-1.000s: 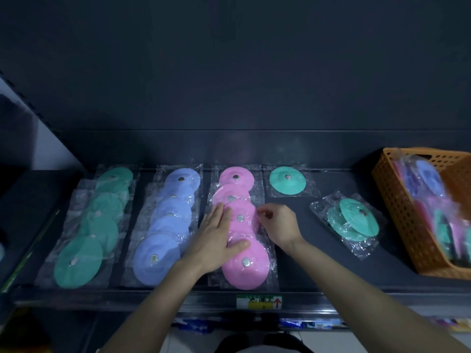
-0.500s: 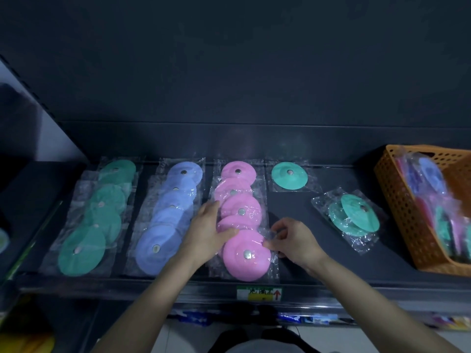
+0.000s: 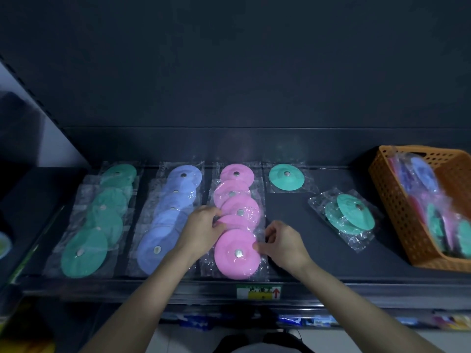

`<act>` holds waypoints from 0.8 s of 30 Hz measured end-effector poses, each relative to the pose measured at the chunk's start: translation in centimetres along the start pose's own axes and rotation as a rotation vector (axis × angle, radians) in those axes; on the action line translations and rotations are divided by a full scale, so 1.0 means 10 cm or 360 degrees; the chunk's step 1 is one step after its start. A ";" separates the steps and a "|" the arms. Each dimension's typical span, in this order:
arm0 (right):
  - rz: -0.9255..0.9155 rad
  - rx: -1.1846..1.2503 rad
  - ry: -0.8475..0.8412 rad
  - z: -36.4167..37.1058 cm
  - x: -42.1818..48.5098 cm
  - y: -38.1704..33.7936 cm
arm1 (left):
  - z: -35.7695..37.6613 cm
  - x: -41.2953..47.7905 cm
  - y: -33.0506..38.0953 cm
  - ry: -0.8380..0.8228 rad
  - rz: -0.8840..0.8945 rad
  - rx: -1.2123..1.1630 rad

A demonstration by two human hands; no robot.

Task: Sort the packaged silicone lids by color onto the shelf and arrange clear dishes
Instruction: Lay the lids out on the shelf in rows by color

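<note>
Item: shelf (image 3: 305, 250), dark, part-stocked with bagged silicone lids in front-to-back overlapping rows. Landmark: pink row (image 3: 237, 212), five lids, mid-shelf. Just left of the pink row: blue row (image 3: 173, 215). Further left of it: green row (image 3: 102, 217). Just right of the pink row, level with its back end: single green lid (image 3: 286, 177), lying flat in its bag. Further right, well apart from the pink row: green packet (image 3: 349, 215), askew, two lids showing. Far right of the pink row: orange basket (image 3: 397, 207), holding unsorted mixed-colour packets, blurred. Below the row's front end: price label (image 3: 258, 292) on the shelf lip. Left hand (image 3: 201, 230): fingers curled in at the pink row's left edge, pinching the wrapper of the lid behind the front one. Right hand (image 3: 283, 244): fingers and thumb pinched on the wrapper at the right edge of the front pink lid (image 3: 235, 253). Step in hand, by judgement: squaring up the front of the pink row so the packets overlap evenly. Next move likely calls for letting go of both wrappers, then reaching right of the pink row for the askew green packet or the basket and laying lids by colour. No clear dishes in view.
</note>
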State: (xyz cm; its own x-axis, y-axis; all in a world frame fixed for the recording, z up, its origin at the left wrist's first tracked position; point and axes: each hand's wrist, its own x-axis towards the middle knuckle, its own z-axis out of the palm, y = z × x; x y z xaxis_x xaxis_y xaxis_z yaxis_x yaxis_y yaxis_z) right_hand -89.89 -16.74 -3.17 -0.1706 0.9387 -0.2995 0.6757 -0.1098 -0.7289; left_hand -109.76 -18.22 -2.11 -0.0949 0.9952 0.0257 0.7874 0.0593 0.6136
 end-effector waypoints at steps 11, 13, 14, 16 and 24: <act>-0.0292 -0.0194 0.0447 -0.64 0.12 0.14 | 0.06 0.18 0.34 0.0049 0.0087 0.0050; -0.0339 -0.0324 0.0639 -0.85 0.17 0.27 | 0.13 0.23 0.51 0.0001 0.0128 0.0000; -0.0333 -0.0423 0.0731 -0.95 0.20 0.36 | 0.18 0.26 0.59 -0.0027 0.0133 -0.0035; -0.0199 -0.0634 0.0813 -1.14 0.28 0.59 | 0.30 0.33 0.75 -0.0081 0.0134 -0.0077; -0.0053 -0.0435 0.0181 -1.45 0.22 0.94 | 0.76 0.55 1.29 -0.0397 0.0345 0.0113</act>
State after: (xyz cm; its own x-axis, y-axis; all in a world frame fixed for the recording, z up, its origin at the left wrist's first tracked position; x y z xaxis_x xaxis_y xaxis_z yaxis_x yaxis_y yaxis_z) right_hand -73.54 -10.97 -1.78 -0.1251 0.9726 -0.1962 0.8417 -0.0006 -0.5400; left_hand -95.52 -11.38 -0.04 0.2246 0.9732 -0.0497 0.8141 -0.1594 0.5584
